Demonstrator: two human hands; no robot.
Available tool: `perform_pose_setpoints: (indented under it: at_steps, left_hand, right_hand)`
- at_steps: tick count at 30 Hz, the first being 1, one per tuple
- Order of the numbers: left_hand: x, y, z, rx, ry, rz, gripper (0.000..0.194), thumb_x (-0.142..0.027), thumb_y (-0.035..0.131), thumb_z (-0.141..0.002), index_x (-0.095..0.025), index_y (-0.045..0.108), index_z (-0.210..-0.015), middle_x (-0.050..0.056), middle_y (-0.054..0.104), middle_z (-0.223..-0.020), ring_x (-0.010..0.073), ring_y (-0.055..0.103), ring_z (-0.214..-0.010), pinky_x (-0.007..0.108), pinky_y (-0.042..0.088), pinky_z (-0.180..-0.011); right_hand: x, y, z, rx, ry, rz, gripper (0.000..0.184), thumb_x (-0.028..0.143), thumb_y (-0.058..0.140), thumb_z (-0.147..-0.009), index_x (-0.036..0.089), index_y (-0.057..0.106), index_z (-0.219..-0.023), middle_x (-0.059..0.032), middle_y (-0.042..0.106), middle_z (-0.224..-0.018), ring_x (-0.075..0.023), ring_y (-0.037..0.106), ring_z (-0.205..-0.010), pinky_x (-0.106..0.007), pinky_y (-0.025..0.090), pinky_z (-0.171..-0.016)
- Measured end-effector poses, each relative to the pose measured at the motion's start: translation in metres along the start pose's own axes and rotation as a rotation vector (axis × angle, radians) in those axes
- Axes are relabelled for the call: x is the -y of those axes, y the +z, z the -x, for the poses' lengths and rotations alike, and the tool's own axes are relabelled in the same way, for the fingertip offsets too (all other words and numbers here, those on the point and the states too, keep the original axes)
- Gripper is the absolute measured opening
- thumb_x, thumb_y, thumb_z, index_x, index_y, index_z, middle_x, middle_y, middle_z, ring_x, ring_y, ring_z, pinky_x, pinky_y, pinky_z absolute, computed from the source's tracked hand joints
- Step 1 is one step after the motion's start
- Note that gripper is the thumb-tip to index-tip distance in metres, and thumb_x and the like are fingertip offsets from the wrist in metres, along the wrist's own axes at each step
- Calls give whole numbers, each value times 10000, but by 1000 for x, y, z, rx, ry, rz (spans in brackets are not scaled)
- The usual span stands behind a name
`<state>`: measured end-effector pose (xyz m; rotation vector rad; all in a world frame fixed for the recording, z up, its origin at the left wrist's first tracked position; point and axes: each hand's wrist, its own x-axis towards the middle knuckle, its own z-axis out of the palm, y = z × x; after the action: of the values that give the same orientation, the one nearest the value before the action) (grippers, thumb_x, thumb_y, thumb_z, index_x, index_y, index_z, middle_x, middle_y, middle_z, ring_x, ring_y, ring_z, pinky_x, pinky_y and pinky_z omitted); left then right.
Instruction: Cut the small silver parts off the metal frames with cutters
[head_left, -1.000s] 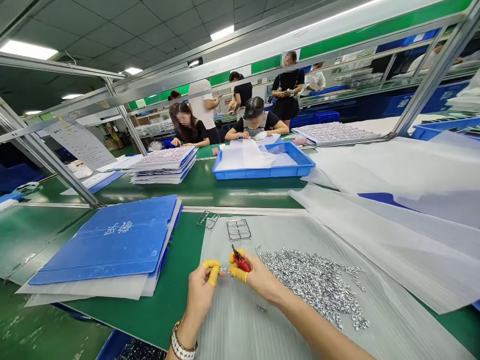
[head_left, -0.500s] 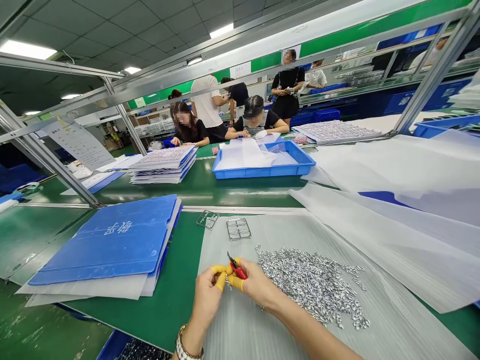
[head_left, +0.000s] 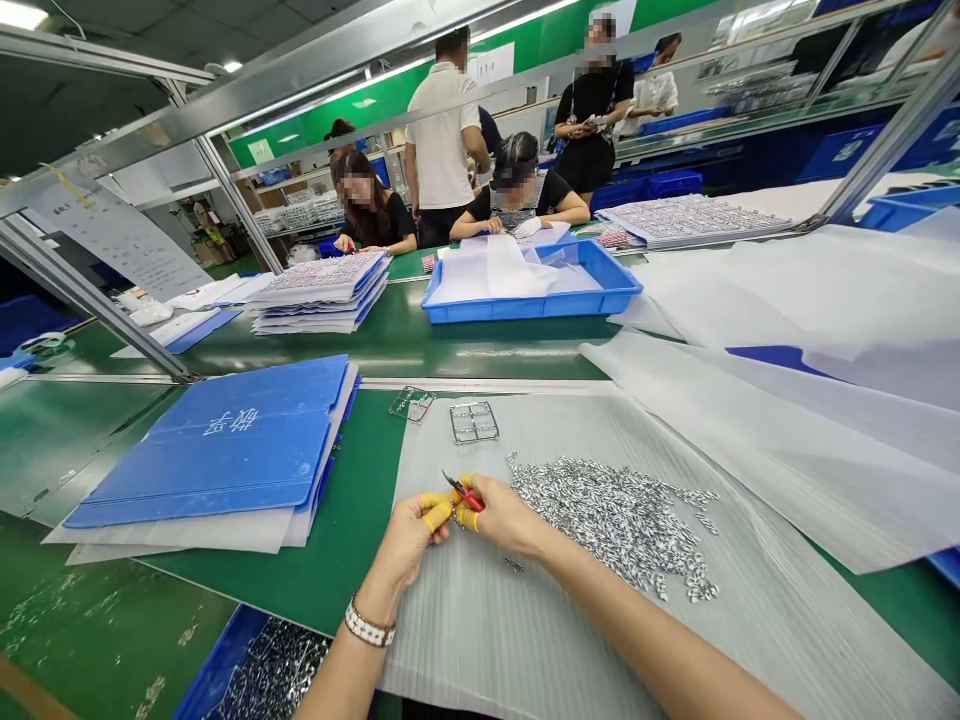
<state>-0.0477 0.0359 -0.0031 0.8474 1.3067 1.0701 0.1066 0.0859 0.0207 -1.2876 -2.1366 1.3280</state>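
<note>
At lower centre, the left hand [head_left: 407,537] pinches a mostly hidden metal piece [head_left: 455,514]; close against it, the right hand [head_left: 501,513] grips red pliers [head_left: 472,499], tips pointing upper left. Right of centre, a pile [head_left: 611,515] of metal links lies on a white sheet [head_left: 540,640].

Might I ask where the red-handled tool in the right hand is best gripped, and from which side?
I would grip the red-handled tool by its red handles, coming from the near right: its dark, pointed end aims forward and left, away from that side. The right hand holds it there, with yellow-covered fingers hiding part of the handles.
</note>
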Motion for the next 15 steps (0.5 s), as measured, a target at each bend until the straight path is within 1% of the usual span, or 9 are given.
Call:
perform_pose_setpoints:
  at_steps: [4,7,10,13,15]
  left_hand:
    - [0,-1,-2,5,-6,-26,353,-389,751,-606,-100,661,-787,-6,545,-549,75,427,-485,222,265,-480]
    - [-1,-2,-3,21,9,-58,322,-416,706,-658,-107,644,-726,-9,534,-517,72,417,-471,221,271,-480]
    - [-2,-1,-4,25,34,-109,360,-471,659,-705,-113,630,-712,-10,526,-512,71,413,-462,218,276,-473]
    - [-1,-2,-5,18,73,-204,406,-495,660,-702,-101,650,-804,-6,535,-536,77,426,-462,217,286,-460]
    - [0,-5,-6,8,119,-297,403,-465,645,-723,-94,661,-880,21,582,-608,88,459,-492,223,318,-471]
  right_hand:
    - [2,-2,1,0,-14,58,93,155,569,-713,193,500,-762,51,488,-642,-102,417,-588,-218,240,-514]
    - [3,-5,1,8,-30,94,84,178,575,-728,196,516,-784,46,508,-652,-103,421,-585,-223,232,-513]
    - [4,-6,-1,15,-42,115,94,165,566,-726,197,531,-806,38,543,-684,-107,437,-596,-225,231,-514]
    - [3,-5,-3,15,-44,127,90,162,576,-711,194,530,-780,39,538,-668,-107,431,-585,-227,236,-518]
    - [4,-6,-3,11,-46,129,75,152,572,-705,191,532,-755,44,518,-640,-107,422,-573,-230,240,-519]
